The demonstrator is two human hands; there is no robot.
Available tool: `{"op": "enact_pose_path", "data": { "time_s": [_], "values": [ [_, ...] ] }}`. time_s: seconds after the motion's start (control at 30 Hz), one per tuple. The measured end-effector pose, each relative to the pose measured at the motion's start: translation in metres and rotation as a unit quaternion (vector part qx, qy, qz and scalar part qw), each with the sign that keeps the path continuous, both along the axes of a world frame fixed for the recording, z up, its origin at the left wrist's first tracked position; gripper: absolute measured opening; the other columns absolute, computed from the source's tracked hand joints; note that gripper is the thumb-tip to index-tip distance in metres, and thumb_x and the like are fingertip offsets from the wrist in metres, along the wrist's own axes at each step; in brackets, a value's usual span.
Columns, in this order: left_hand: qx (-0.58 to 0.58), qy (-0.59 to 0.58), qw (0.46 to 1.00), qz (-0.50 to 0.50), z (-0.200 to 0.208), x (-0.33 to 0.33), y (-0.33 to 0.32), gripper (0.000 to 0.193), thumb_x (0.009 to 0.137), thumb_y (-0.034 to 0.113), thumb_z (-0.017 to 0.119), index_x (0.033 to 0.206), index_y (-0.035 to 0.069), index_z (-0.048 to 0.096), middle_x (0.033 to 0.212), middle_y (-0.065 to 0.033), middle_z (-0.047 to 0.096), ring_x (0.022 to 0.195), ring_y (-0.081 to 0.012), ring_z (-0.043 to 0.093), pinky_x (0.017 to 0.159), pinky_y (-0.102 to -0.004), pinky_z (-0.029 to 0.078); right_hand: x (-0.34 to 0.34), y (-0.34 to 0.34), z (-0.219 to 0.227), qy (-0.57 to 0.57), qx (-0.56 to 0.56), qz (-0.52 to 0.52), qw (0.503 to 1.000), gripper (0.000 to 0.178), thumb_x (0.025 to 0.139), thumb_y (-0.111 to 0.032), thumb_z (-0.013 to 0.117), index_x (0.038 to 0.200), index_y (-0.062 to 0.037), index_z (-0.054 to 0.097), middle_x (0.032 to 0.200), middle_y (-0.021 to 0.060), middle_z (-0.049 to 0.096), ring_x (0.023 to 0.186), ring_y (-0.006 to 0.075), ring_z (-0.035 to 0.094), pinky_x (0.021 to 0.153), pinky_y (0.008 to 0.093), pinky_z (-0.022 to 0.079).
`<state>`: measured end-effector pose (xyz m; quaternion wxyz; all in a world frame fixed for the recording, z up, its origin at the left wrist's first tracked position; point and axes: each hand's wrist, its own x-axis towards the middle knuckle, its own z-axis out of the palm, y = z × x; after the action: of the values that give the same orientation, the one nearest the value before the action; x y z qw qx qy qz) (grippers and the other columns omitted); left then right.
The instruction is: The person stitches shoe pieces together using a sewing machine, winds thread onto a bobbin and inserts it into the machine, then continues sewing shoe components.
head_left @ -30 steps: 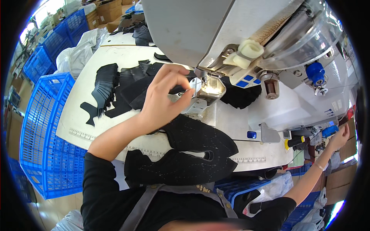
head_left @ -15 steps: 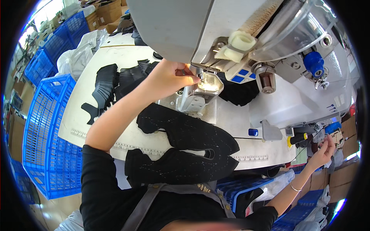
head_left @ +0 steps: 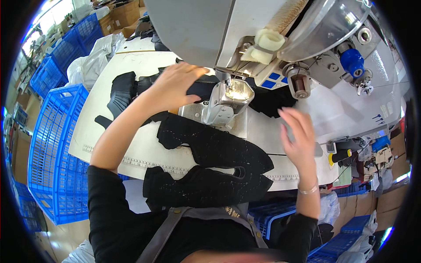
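My left hand [head_left: 175, 85], fingers stretched and thumb apart, hovers just left of the lit needle area of a sewing machine [head_left: 230, 97]. It holds nothing that I can see. To the right of the needle, my right hand [head_left: 299, 138] is raised over the table, fingers spread and slightly blurred. Between my arms and close to my body lies a black curved fabric piece [head_left: 215, 149] with pale stitch marks, its two long arms joined at the right. More black fabric [head_left: 272, 100] lies behind the needle. A fanned stack of black cut pieces [head_left: 123, 94] sits beyond my left forearm.
The machine head [head_left: 193, 30] hangs over the far middle. A white table [head_left: 98, 127] with ruler strips carries the work. Tall blue plastic crates [head_left: 57, 153] stand at its left. A thread cone with a yellow base [head_left: 340, 157] is at the right, and a blue crate [head_left: 272, 215] sits below the table edge.
My right hand has come in from the far right, beside the machine. My left hand has drawn back leftward from the needle, and its pinched fingers have spread.
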<state>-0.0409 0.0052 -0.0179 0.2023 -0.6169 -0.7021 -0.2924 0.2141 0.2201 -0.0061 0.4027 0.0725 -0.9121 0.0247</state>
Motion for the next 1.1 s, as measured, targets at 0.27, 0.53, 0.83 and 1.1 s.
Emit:
{"op": "enact_pose_path", "data": {
  "time_s": [0.27,0.53,0.83,1.1],
  "values": [
    [0.186,0.189,0.964,0.021,-0.001,0.004,0.03,0.017,0.065,0.006,0.067,0.081,0.011,0.07,0.092,0.0001,0.063,0.091,-0.023,0.059,0.075,-0.0355,0.049,-0.095,0.033,-0.025,0.045,0.019,0.01,0.999,0.032,0.068,0.001,0.067,0.099,0.0003,0.06,0.097,0.014,0.062,0.09,0.0334,0.058,0.079,0.0417,0.046],
    [0.317,0.225,0.92,-0.057,-0.011,0.004,0.041,0.017,0.061,0.008,0.07,0.078,0.01,0.07,0.089,0.0012,0.063,0.08,-0.0175,0.058,0.068,-0.0297,0.045,-0.08,0.023,-0.012,0.221,0.181,0.038,0.957,0.029,0.067,0.003,0.07,0.095,-0.0048,0.071,0.086,0.0085,0.065,0.076,0.0239,0.061,0.065,0.0313,0.05],
    [0.254,0.189,0.948,-0.03,-0.01,0.034,0.004,0.03,0.06,-0.002,0.07,0.087,0.011,0.073,0.097,-0.0034,0.064,0.085,-0.0224,0.057,0.076,-0.033,0.045,-0.037,-0.026,-0.017,0.132,0.233,-0.004,0.964,0.03,0.068,-0.011,0.068,0.099,-0.0106,0.071,0.104,0.0047,0.066,0.077,0.0189,0.056,0.061,0.0265,0.041],
    [0.035,-0.345,0.923,-0.165,-0.035,0.056,-0.027,0.014,0.085,0.001,0.057,0.097,-0.002,0.063,0.082,-0.0122,0.064,0.066,-0.0159,0.06,0.06,-0.0264,0.046,-0.034,-0.032,-0.023,0.109,0.203,-0.034,0.972,0.036,0.067,-0.011,0.07,0.103,-0.0096,0.071,0.109,0.0049,0.064,0.081,0.0186,0.056,0.069,0.029,0.041]
  ]
}}
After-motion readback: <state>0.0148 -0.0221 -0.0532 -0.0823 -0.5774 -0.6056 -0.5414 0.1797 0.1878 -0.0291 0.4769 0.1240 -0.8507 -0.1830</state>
